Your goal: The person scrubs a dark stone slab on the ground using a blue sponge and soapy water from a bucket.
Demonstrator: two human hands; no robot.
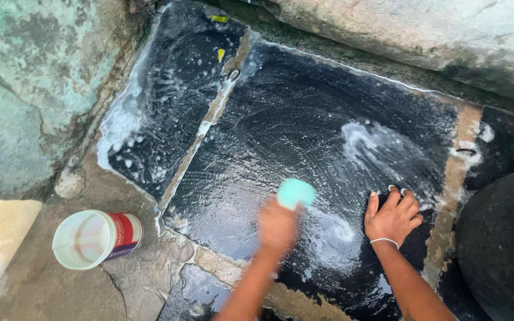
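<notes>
Scrubbing a soapy black slab [304, 131]
Left hand [278, 226], blurred, has its grip closed around a turquoise scrubber [295, 193] on the wet stone; right hand [392, 217] lies flat, fingers spread, holding nothing. Suds could let that bracing palm slip.

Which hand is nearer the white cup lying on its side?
Left. The left hand, holding a turquoise scrubber, is closer to the white cup; the right hand rests flat farther away.

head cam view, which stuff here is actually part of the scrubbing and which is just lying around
In use:
- left hand, blurred, holding a turquoise scrubber
- right hand pressed flat on the slab
- wet, soapy black slab

Lying about:
- white and red tub on its side on the concrete
- yellow scraps near the top
- dark round object at right
</notes>
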